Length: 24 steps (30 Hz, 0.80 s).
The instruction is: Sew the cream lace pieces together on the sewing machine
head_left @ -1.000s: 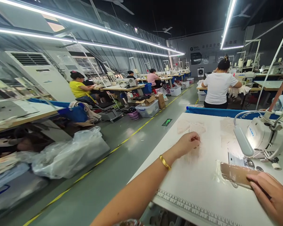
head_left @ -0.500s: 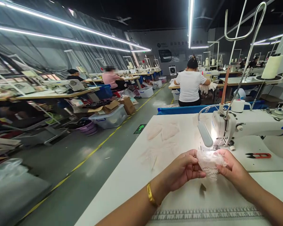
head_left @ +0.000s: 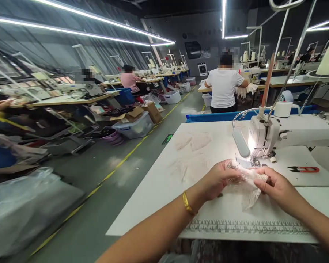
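Observation:
A pale pink piece of lace fabric (head_left: 248, 186) is stretched between my two hands, just in front of the sewing machine's lit needle area. My left hand (head_left: 219, 179) pinches its left end, with a gold bracelet on the wrist. On the other end, the fingers of my right hand (head_left: 274, 182) are closed. The lace hangs down between the hands over the white table (head_left: 159, 204). The white sewing machine (head_left: 265, 135) stands right behind the fabric, its lamp (head_left: 240, 144) shining by the needle. More pale lace pieces (head_left: 200, 141) lie flat to the left of the machine.
Red-handled thread snips (head_left: 304, 169) rest on the machine bed. A printed ruler strip (head_left: 246, 226) runs along the table's front edge. Beyond the blue cloth (head_left: 203, 117) a person in a white shirt (head_left: 225, 87) sits. Left of the aisle stands a clear plastic bin (head_left: 134, 126).
The lace has been turned and spread wider between my hands, its loose part now hanging toward the right. The whole view has tilted down, showing the table's front edge.

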{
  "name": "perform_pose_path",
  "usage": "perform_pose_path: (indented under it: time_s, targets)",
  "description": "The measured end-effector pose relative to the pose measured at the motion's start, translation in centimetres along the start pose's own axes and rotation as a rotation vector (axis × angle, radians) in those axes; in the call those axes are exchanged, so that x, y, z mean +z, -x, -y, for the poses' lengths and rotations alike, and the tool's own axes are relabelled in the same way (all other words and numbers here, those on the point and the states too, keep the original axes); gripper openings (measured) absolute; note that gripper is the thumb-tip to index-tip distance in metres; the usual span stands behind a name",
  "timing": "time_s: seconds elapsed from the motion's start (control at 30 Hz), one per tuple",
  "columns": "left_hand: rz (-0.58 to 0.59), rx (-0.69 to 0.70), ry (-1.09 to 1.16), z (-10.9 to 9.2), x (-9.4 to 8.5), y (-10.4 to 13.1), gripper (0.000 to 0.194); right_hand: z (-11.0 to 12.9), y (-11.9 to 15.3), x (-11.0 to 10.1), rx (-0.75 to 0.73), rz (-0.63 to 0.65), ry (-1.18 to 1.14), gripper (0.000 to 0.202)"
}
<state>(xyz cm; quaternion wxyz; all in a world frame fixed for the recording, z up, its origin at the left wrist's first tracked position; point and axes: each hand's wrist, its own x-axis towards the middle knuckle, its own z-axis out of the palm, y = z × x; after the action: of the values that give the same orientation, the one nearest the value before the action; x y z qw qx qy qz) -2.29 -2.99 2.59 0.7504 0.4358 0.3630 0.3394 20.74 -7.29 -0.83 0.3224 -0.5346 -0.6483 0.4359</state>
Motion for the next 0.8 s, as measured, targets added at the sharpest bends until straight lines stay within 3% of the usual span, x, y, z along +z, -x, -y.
perform_pose_path:
  time_s: [0.17, 0.37, 0.47, 0.57, 0.67, 0.73, 0.8]
  targets:
    - [0.027, -0.049, -0.016, -0.5, 0.2, 0.7, 0.045, -0.1, 0.2, -0.6, -0.115, 0.025, 0.123, 0.045]
    - [0.025, -0.017, -0.097, -0.1, 1.3, 1.0, 0.041, 0.3, 0.2, -2.5, -0.024, 0.219, -0.208, 0.038]
    - [-0.049, -0.03, -0.201, 0.5, 1.4, 0.0, 0.034, -0.4, -0.9, -3.6, 0.03, 0.132, 0.009, 0.035]
    - [-0.133, -0.054, -0.461, 1.0, 1.3, -1.0, 0.025, -1.7, -2.1, -4.3, 0.022, -0.033, 0.358, 0.024]
    - [-0.166, -0.021, -0.806, 1.2, 0.8, -1.2, 0.028, -2.6, -2.6, -4.4, -0.018, -0.112, 0.464, 0.019]
    - [-0.178, 0.063, -1.046, 1.3, 0.3, -1.1, 0.02, -2.7, -2.6, -4.3, -0.039, -0.135, 0.434, 0.016]
    - [-0.224, 0.264, -1.295, 1.4, -0.2, -1.1, 0.02, -2.7, -2.6, -4.0, -0.042, -0.141, 0.402, 0.014]
